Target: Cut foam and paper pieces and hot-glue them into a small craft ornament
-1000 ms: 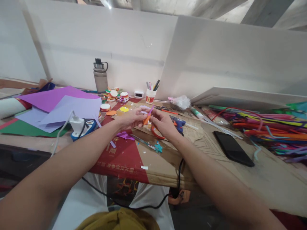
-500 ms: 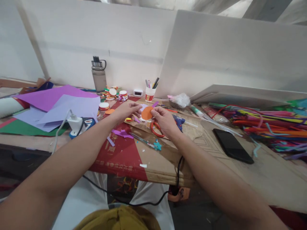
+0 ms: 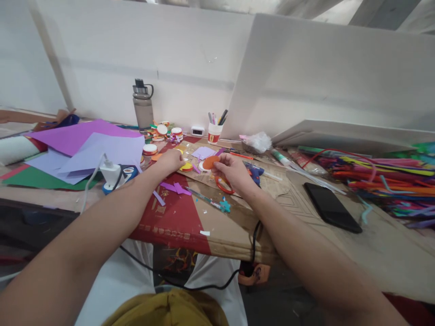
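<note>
My right hand (image 3: pixel 233 171) pinches an orange paper circle (image 3: pixel 211 162) by its right edge, tilted above a white round piece (image 3: pixel 204 166). To the left, my left hand (image 3: pixel 172 160) is low over the table with its fingers curled together; whatever they hold, if anything, is hidden. Close by its fingertips is a yellow round piece with a white edge (image 3: pixel 186 167). Behind the orange circle lies a pale lilac paper piece (image 3: pixel 204 152). Orange-handled scissors (image 3: pixel 224 185) rest below my right hand, partly covered by it.
A power strip with a white plug (image 3: pixel 111 175) stands left of my left forearm. Several small drums (image 3: pixel 150 149) sit behind it, near a bottle (image 3: pixel 142 106) and a pen cup (image 3: pixel 214 134). Rightward lie a blue glue gun (image 3: pixel 255 174), a phone (image 3: pixel 331 207) and pipe cleaners (image 3: pixel 384 174).
My left hand has come away from the orange paper circle, moving left and down to the table. The circle now tilts flatter and sits slightly lower in my right hand.
</note>
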A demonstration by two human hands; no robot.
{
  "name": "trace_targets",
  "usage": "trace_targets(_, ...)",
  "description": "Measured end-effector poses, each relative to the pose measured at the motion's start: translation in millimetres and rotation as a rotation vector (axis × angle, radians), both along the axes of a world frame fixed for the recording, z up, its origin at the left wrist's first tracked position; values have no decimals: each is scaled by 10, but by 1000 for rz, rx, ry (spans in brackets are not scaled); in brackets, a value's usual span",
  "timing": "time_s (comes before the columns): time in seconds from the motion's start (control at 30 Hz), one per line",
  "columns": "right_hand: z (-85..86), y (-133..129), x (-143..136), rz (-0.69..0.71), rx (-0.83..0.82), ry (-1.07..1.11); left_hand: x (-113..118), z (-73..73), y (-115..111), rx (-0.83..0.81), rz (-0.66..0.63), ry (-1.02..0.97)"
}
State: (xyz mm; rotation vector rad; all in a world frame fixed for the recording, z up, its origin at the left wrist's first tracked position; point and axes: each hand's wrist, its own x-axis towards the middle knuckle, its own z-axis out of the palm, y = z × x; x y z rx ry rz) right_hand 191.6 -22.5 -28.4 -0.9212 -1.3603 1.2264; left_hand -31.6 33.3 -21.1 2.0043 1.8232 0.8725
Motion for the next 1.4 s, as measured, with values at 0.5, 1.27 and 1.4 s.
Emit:
trace_targets(0.5,-9,-22,8,-24,38,-123,110,221,-205,109,3,549)
trace_targets(1.27,26,-21,-2,-75,-38,-25,363,61,-272,119,-141,-389)
trace_targets(1.4,29,-40,-11,-63,-37,3,442,84,-333,41,-210,-527)
